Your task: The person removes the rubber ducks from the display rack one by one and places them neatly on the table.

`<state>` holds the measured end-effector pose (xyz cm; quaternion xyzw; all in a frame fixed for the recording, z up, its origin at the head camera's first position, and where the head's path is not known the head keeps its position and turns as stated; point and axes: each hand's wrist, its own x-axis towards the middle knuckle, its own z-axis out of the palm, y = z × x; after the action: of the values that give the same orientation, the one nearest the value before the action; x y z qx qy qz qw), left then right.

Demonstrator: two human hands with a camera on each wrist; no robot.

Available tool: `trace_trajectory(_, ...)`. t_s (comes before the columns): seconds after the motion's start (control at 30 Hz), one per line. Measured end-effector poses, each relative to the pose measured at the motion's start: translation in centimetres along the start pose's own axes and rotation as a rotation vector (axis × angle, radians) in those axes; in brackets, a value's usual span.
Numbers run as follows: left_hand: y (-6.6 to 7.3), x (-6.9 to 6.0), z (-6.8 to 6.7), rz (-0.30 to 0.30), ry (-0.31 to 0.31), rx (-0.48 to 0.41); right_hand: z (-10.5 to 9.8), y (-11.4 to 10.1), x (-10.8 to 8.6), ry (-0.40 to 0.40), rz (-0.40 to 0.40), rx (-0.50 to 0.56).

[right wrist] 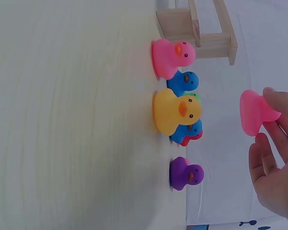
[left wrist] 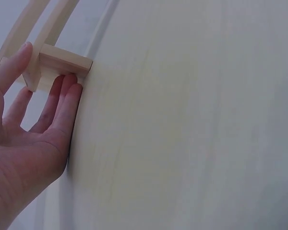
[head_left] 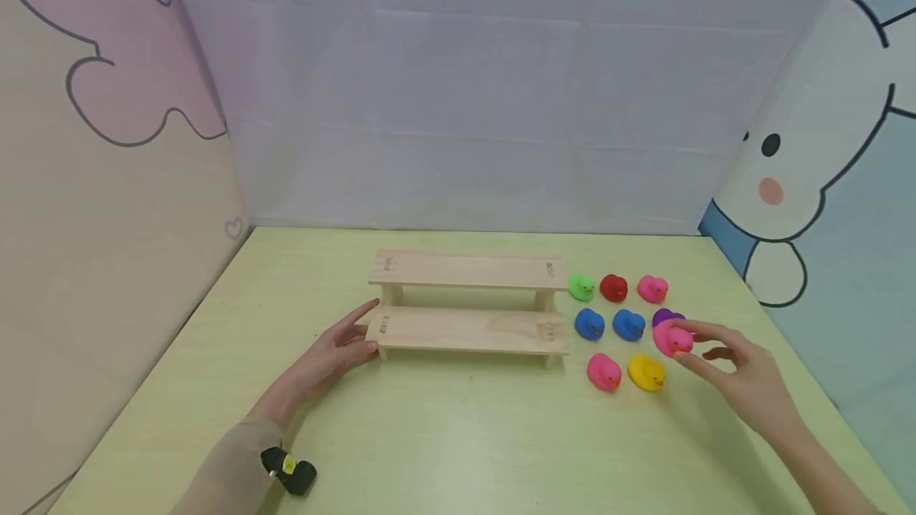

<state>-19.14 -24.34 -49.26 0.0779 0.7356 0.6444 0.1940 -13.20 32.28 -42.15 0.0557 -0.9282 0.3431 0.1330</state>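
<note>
A two-step wooden rack point(head_left: 468, 330) stands mid-table. At its left end is my left hand point(head_left: 335, 356); in the left wrist view the fingers point(left wrist: 66, 103) touch the end of the rack with the thumb alongside. My right hand point(head_left: 751, 380) pinches a pink rubber duck point(head_left: 673, 338) between thumb and fingers, lifted off the table as the right wrist view shows. Behind the held duck, a purple duck point(head_left: 667, 315) is partly hidden in the head view. Nearby on the table sit a yellow duck point(head_left: 647, 373) and another pink duck point(head_left: 604, 373).
Further ducks stand right of the rack: two blue ones point(head_left: 590, 324), a green one point(head_left: 582, 287), a red one point(head_left: 613, 288) and a pink one point(head_left: 653, 288). A pale cloth wall point(head_left: 472, 102) closes off the back, with printed panels at both sides.
</note>
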Motion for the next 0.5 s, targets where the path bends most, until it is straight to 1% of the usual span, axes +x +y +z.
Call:
trace_trajectory(0.07, 0.0, 0.0, 0.1, -0.005, 0.005, -0.002, -0.3, 0.4, 0.0, 0.01, -0.008, 0.01)
trace_trajectory(0.2, 0.1, -0.1, 0.2, -0.011, 0.015, -0.013, -0.7, 1.2, 0.0, 0.002, -0.001, 0.013)
trace_trajectory(0.5, 0.1, -0.1, 0.2, -0.036, 0.025, -0.037, -0.7, 3.4, 0.1, -0.005, -0.024, 0.018)
